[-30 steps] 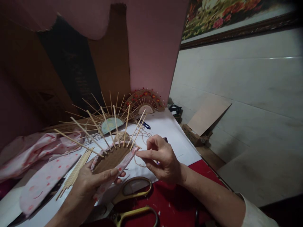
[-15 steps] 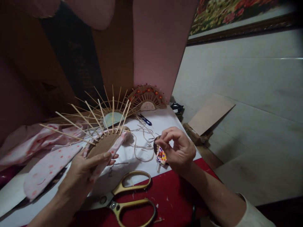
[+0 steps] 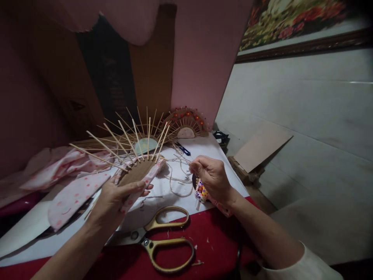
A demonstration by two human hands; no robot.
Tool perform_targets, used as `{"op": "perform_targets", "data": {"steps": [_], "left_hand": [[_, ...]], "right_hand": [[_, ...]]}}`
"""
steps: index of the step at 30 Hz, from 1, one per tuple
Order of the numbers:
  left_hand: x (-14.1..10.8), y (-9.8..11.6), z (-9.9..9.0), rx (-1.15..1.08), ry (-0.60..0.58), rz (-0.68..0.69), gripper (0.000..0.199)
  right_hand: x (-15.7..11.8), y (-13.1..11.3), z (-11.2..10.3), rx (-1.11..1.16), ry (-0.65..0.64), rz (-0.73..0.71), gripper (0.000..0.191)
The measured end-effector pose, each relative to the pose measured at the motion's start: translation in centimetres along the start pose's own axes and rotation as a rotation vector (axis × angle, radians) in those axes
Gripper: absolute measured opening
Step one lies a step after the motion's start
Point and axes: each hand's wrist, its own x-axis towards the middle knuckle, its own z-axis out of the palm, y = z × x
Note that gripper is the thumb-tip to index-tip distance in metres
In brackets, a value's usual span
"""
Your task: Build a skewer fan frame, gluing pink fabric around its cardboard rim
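My left hand [image 3: 109,200] grips a half-round cardboard piece [image 3: 136,174], thumb on its face. Pale wooden sticks [image 3: 127,135] fan out from its curved edge, and pink dotted cloth [image 3: 155,171] wraps its straight side. To the right, my right hand [image 3: 212,175] is raised with its fingers pinched together; whatever lies between the fingertips is too small to make out. Behind and below that hand lies a colourful patterned item [image 3: 201,191], partly hidden. Big scissors with gold handles [image 3: 171,224] rest on the table in front, their blades partly hidden by my left forearm.
Loose twine [image 3: 177,179] and small blue thread snips [image 3: 183,149] lie on the white sheet [image 3: 175,198]. Behind stand a second stick fan with a green centre [image 3: 145,145] and a beaded half-round piece [image 3: 186,132]. Dotted cloth [image 3: 75,198] lies left. Red cloth [image 3: 215,241] covers the front.
The view has turned slightly left, so things sit further right. My right hand has moved left toward the cardboard piece, its fingers closing from a loose ring into a tighter pinch.
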Motion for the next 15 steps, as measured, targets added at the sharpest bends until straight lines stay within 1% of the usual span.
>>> {"op": "perform_targets", "data": {"steps": [2,4,6,8,9,12,14,15], "left_hand": [[0.0,0.2,-0.1,-0.028,0.012,0.029,0.025],[0.2,0.5,-0.3,-0.063,0.056,0.061,0.024],[0.5,1.1,-0.6,-0.102,0.112,0.106,0.019],[0.8,1.7,-1.0,-0.146,0.158,0.161,0.013],[1.0,2.0,-1.2,-0.168,0.167,0.187,0.010],[1.1,2.9,-1.7,-0.225,0.186,0.237,0.012],[1.0,3.4,-2.1,-0.242,0.197,0.275,0.016],[0.9,3.6,-2.3,-0.244,0.199,0.300,0.018]], "right_hand": [[0.5,-0.5,-0.1,-0.016,0.019,0.027,0.021],[1.1,-0.7,-0.1,-0.030,0.023,0.071,0.018],[1.7,-0.6,0.1,-0.035,-0.030,0.105,0.016],[2.6,0.0,0.3,-0.030,-0.111,0.124,0.017],[3.1,0.3,0.5,-0.023,-0.145,0.128,0.020],[4.8,1.2,1.3,-0.016,-0.225,0.122,0.041],[5.8,1.3,2.2,-0.070,-0.261,0.087,0.044],[6.2,1.1,2.9,-0.113,-0.279,0.058,0.042]]}}
